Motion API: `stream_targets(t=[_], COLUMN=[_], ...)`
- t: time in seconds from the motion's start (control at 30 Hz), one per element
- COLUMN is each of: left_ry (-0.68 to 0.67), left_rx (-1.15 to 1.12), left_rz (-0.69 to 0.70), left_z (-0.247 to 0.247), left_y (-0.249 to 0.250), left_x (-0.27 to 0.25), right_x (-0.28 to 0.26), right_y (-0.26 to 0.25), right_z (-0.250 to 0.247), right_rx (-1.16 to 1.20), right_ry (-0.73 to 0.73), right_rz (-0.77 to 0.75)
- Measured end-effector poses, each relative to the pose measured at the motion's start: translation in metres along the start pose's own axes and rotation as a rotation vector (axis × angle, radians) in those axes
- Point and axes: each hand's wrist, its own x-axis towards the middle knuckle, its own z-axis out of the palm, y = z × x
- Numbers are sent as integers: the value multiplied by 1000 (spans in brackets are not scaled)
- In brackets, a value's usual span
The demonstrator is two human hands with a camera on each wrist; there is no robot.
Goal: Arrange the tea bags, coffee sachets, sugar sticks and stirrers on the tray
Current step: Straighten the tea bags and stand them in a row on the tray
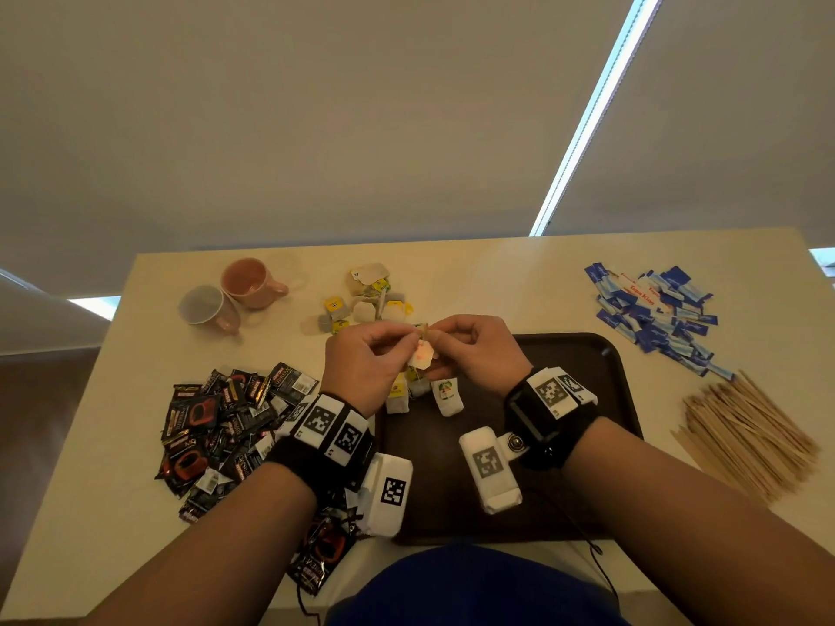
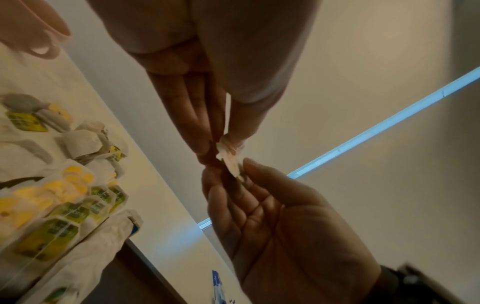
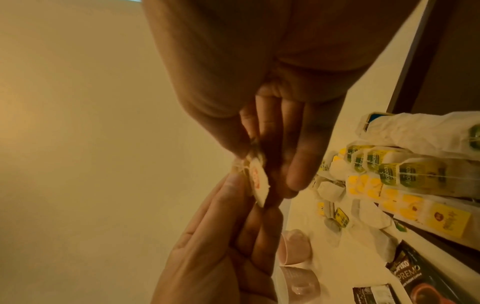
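2 hands share 1 tea bag (image 1: 422, 353): left hand (image 1: 367, 360) and right hand (image 1: 474, 350) fingers pinch its top; bag hangs lengthwise above tray (image 1: 583, 354), row directly below.

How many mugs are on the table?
2. A pink mug stands at the table's far left, and a grey-looking mug sits touching it on its near left. Both appear empty; no others show.

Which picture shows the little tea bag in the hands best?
The right wrist view: the tea bag is close, with its red print clear, pinched between the right hand and left hand. The left wrist view shows it pale and blurred; the head view shows it small.
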Motion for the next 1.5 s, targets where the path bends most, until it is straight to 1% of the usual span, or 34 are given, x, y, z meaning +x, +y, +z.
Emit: stream_targets(t=[0.07, 0.2, 0.33, 0.43, 0.57, 0.8, 1.03, 1.13, 1.27, 1.5], left_ry=[20, 19, 23, 11, -25, -75, -114, -116, -124, -98], left_rx=[-62, -195, -239, -223, -210, -196, -67, -40, -58, -44], left_rz=[-56, -153, -182, -176, -167, -181, -145, -142, -145, -136], left_z=[0, -3, -8, -9, -8, -10, -14, -14, -13, -14], left_y=[0, 4, 7, 9, 10, 10, 6, 5, 6, 5], left_x=[3, 5, 6, 8, 10, 10, 14, 15, 15, 14], right_x=[-1, 0, 5, 6, 8, 7, 7, 8, 8, 5], right_y=[0, 8, 12, 8, 7, 5, -5, -7, -5, -6], right_z=[0, -1, -2, 2, 4, 1, -10, -12, -11, -8], right_rx=[47, -40, -276, -326, -381, -372, -417, -452, -469, -408], right_ry=[9, 31, 163, 149, 142, 146, 85, 90, 118, 96], right_rz=[22, -39, -205, -279, -271, -236, -227, -238, -232, -191])
